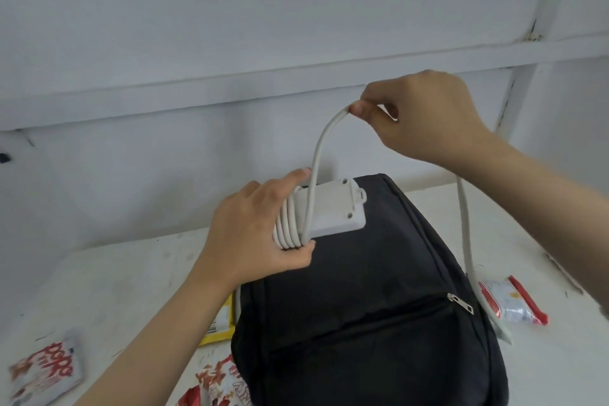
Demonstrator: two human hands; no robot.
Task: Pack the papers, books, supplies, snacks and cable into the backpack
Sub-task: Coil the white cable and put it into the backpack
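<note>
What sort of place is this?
Likely a plain room at home or in a dorm: a scuffed white table against a bare white wall, with a backpack and snack packets on it.

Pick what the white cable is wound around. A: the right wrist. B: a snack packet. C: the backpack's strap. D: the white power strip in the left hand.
D: turns of the cable wrap the power strip that the left hand grips, while the right hand pinches a loop above.
</note>
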